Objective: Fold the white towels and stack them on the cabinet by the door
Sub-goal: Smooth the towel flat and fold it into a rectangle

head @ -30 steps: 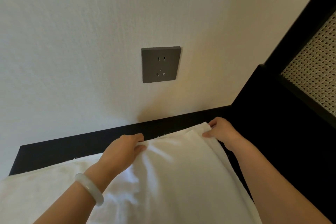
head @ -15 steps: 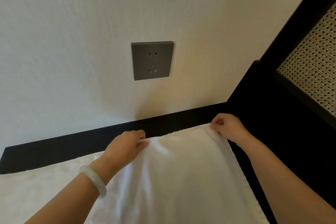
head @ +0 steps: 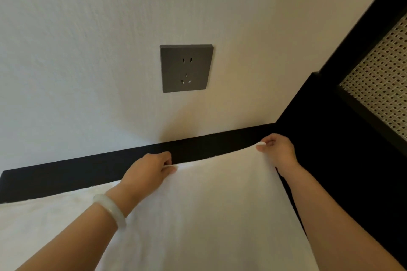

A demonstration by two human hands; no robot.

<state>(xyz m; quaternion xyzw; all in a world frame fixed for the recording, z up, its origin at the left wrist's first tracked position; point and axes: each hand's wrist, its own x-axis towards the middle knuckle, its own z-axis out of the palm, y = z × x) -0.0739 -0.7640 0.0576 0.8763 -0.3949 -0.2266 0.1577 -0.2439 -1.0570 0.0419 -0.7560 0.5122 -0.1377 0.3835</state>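
White towel: spread over the black cabinet top, filling the near part of the view, with its far edge close to the wall.
Left hand: pinches the far edge about midway along, thumb on top and fingers curled behind the hem.
Right hand: pinches the far right corner, fingers curled round it.
Cloth relative to grips: the edge runs smooth between both pinches. The rest falls nearward under the forearms, and a flat part lies left of the left wrist.
Pale bracelet: on the left wrist.
Grey socket: on the wall, above the hands.
Woven cane panel: far right, black-framed.
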